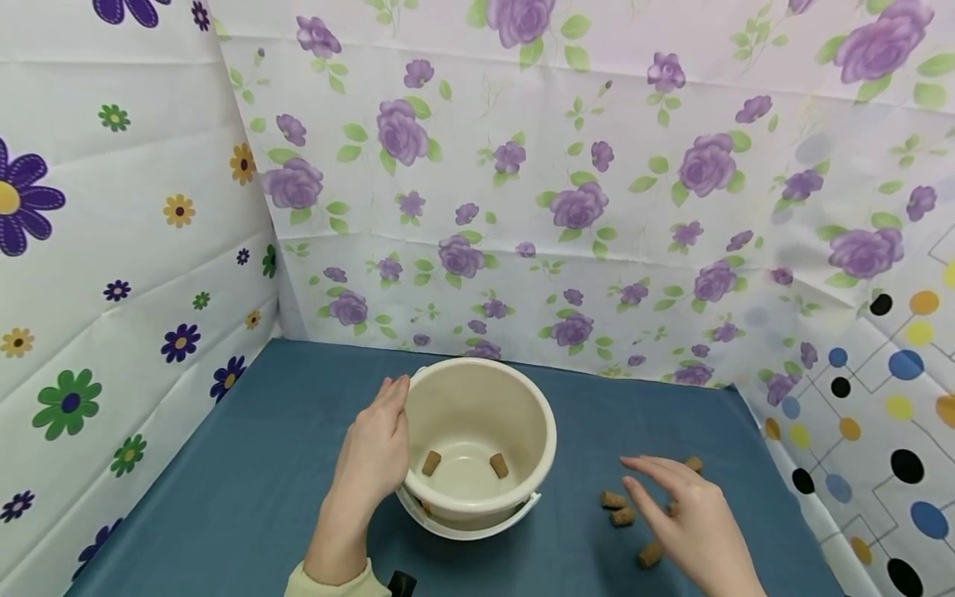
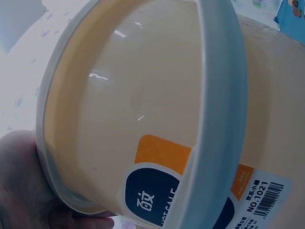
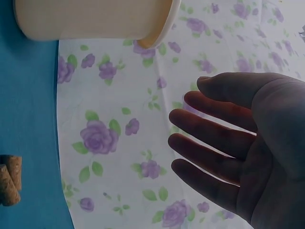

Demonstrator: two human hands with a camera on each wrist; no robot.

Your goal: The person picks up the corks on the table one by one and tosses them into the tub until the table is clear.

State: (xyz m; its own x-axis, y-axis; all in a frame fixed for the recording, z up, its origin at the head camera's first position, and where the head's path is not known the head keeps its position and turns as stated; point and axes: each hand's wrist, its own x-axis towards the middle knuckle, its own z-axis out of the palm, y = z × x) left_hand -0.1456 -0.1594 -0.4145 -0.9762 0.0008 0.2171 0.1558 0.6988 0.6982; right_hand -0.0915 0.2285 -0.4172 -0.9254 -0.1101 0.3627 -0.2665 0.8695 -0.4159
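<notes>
Nearest to me is the pale sleeve (image 1: pixel 328 584) of my left arm, with a small black object (image 1: pixel 403 583) beside it, of which I cannot tell the kind. My right hand (image 1: pixel 690 514) is released, with the thumb apart from the fingers, and it is placed near the loose corks (image 1: pixel 622 517); some of them lie to its left, and one shows just beyond it. A little farther, the white handle (image 1: pixel 466 535) hangs down on the near side of the cream bucket (image 1: pixel 477 406). The bucket stands upright, and inside, on its bottom, there are two corks (image 1: pixel 498 465), well apart from each other. My left hand (image 1: pixel 373 444) is also released: its straight fingers rest against the left side of the bucket. Under everything is spread the blue cloth (image 1: pixel 224 464), and behind it rises the curtain (image 1: pixel 522 274) with purple roses.
</notes>
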